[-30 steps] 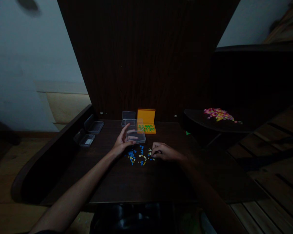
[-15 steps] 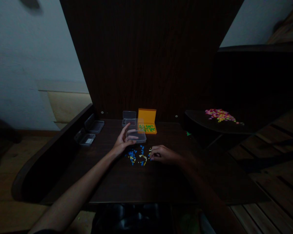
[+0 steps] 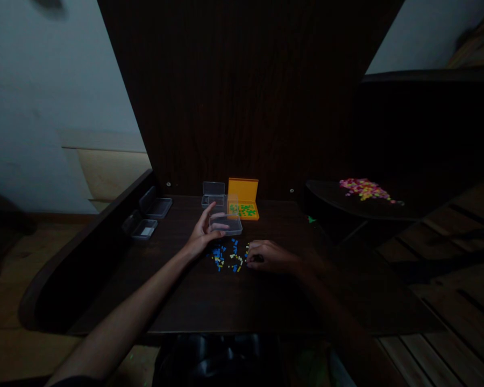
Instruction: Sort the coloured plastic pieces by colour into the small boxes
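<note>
Your right hand [image 3: 268,256] has its fingers curled together at the right edge of the scattered bits [image 3: 233,257]; knuckles hide the tips, so I can't tell whether they pinch one. Your left hand [image 3: 202,235] holds the open clear box [image 3: 234,230] just beyond the bits, thumb in front. A brushing wrist could scatter them, and a slack grip might tip the box (its see-through lid, overlapping the orange box [image 3: 243,190], is hard to make out).
</note>
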A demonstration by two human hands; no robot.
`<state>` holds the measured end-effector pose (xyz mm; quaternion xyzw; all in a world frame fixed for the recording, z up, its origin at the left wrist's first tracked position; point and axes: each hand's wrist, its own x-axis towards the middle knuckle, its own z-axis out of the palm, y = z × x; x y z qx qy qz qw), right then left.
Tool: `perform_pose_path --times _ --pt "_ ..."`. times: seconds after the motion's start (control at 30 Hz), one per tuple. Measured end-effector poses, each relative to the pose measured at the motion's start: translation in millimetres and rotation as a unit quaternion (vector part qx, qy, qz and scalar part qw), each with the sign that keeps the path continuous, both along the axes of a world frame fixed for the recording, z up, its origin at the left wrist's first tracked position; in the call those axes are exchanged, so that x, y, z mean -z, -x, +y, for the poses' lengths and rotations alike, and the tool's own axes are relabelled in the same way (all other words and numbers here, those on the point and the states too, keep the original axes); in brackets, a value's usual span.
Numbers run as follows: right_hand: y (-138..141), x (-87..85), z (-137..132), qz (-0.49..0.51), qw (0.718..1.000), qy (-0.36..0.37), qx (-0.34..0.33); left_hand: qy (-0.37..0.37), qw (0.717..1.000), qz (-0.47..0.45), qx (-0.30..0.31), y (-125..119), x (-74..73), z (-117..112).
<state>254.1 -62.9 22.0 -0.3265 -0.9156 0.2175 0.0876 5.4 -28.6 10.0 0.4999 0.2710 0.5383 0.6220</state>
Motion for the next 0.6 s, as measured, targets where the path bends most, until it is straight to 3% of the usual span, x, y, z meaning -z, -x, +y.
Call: perform_pose_path --times 0.33,0.6 --pt "-2.2 -4.2 -2.7 -0.026 0.998 -0.044 -0.028 -0.02 1.0 0.019 0.005 1.6 5.5 3.8" --pt "-0.5 -5.9 -2.8 -0.04 0.999 -0.021 -0.008 -0.02 0.999 0.025 0.002 2.0 5.5 3.7"
